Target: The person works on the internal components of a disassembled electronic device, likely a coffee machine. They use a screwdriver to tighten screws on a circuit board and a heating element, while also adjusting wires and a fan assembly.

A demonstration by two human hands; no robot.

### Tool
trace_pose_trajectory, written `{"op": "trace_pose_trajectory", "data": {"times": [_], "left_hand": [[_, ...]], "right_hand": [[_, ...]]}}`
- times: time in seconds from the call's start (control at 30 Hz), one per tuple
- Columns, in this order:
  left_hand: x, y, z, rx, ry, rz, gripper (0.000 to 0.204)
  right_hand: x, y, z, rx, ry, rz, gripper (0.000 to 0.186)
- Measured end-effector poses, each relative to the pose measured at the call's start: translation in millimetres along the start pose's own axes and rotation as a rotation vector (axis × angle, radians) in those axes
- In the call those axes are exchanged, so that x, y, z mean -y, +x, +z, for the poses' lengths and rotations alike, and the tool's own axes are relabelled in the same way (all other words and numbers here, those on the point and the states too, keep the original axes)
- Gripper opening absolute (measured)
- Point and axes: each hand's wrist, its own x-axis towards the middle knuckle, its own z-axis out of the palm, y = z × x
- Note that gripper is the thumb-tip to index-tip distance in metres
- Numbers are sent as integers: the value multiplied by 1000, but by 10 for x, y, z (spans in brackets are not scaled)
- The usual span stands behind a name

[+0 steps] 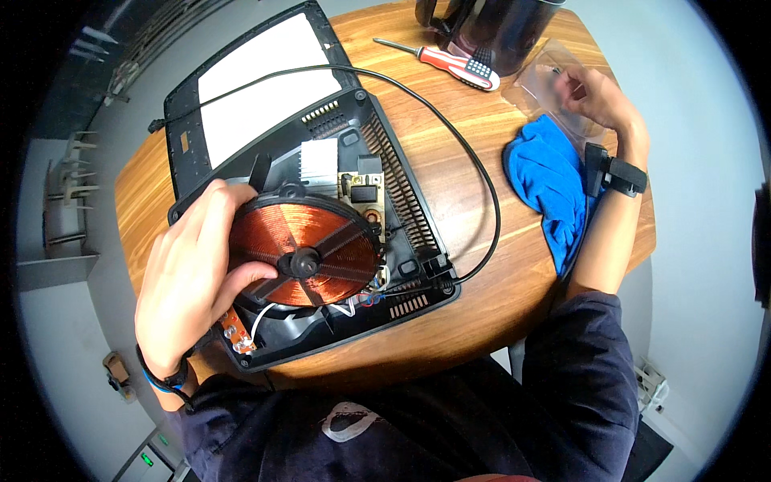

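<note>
The opened black base of an induction cooker [428, 233] lies on the wooden table. My left hand [189, 265] grips the round copper coil [337, 233] by its left side, thumb on top near the black hub. The coil sits tilted over the base and hides part of the inside. At the far right, my right hand [598, 100] is over a clear plastic tray [554, 80], its fingers pinched together. What they hold, if anything, is too small to make out. A silver heat sink [319, 165] and a circuit board [365, 191] show beyond the coil.
The cooker's black-edged top panel [265, 68] lies behind the base. A black power cord [482, 173] loops across the table [450, 321]. A red-and-white screwdriver [462, 67] lies near a dark jug [502, 32]. A blue cloth [546, 173] is beside my right forearm.
</note>
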Motion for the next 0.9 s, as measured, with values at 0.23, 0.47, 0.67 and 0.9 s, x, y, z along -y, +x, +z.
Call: {"op": "trace_pose_trajectory", "data": {"times": [0.23,0.47,0.67,0.9], "left_hand": [[36,-83,5,11,-49,-55,70],[90,-106,-3,29,-12,-34,76],[89,-176,4,12,24,-30,80],[103,-187,-8,-21,18,25,78]], "right_hand": [[-24,13,-8,-101,-76,7,35],[-419,235,-189,-86,-190,-31,32],[-522,447,-32,-57,-194,-78,23],[-560,507,-50,68,-159,-43,20]]}}
